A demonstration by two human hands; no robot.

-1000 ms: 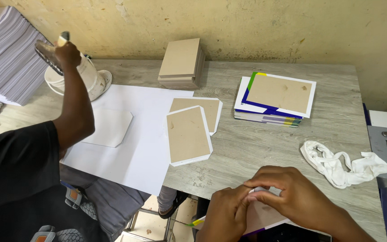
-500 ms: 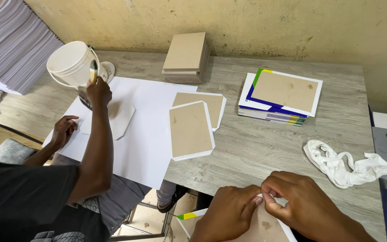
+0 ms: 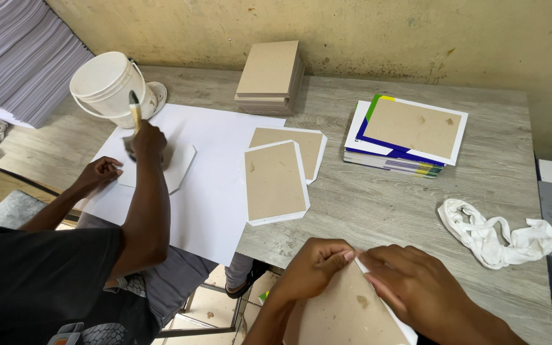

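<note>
At the table's near edge my left hand (image 3: 314, 265) and my right hand (image 3: 416, 284) both press on a brown board with a white paper edge (image 3: 346, 313). The fingertips of the two hands meet at the board's top corner, where the white paper is folded over. Most of the board lies below my hands and runs out of view at the bottom. Two more paper-backed brown boards (image 3: 276, 182) lie flat just beyond my hands.
A co-worker at the left holds a brush (image 3: 135, 115) over a white cut-cornered sheet (image 3: 177, 169) on a large white sheet (image 3: 218, 211). A white bucket (image 3: 107, 86), a stack of plain boards (image 3: 269, 76), a stack of covered boards (image 3: 407, 134) and a white rag (image 3: 499, 233) sit around.
The co-worker's brush hand came down from the bucket to the cut-cornered sheet. My hands stayed on the board and my fingers shifted along its top corner.
</note>
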